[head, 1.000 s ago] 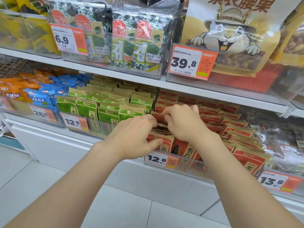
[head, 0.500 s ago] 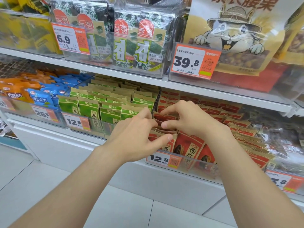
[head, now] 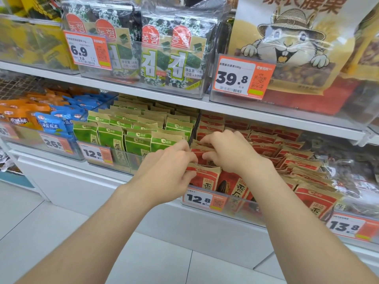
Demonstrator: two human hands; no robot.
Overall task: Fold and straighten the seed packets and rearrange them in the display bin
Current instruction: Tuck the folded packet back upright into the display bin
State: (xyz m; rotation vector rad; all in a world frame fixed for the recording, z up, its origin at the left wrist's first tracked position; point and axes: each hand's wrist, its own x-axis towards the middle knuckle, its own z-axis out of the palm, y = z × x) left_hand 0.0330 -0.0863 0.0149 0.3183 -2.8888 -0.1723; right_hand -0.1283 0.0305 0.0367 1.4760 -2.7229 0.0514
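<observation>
Moved since earlier: very little; both hands keep to the same front-left rows of red stock, and the left hand sits slightly nearer the right.
Left hand (head: 166,167): fingers curled, tips pinching the left end of the second-row packet (head: 200,159); thumb lies along the top edge of the front packet (head: 205,178).
Right hand (head: 231,154): fingers hooked over the kraft top flap of that same second-row packet, thumb pressed under it, a closed pinch.
Second-row packet: stands directly at 12 o'clock of the front packet, touching it, top flap bent between the two hands.
Display bin (head: 242,203): clear-walled, on the lower shelf; price tag (head: 202,198) reading 12.8 is fixed to its front at 6 o'clock of the hands.
Red packets (head: 297,158): at 3 o'clock of the hands, rows leaning and fanned out of line, flaps uneven.
Green packets (head: 131,138): neighbouring bin at 9 o'clock, upright and orderly.
Step in hand: by judgement, folding and flattening one packet's top flap at the bin's front-left corner; most of the bin is not yet straightened.
Next move calls for: creasing the flap level, seating the packet upright against the front one, then working toward 3 o'clock through the slumped rows without tipping neighbours.
</observation>
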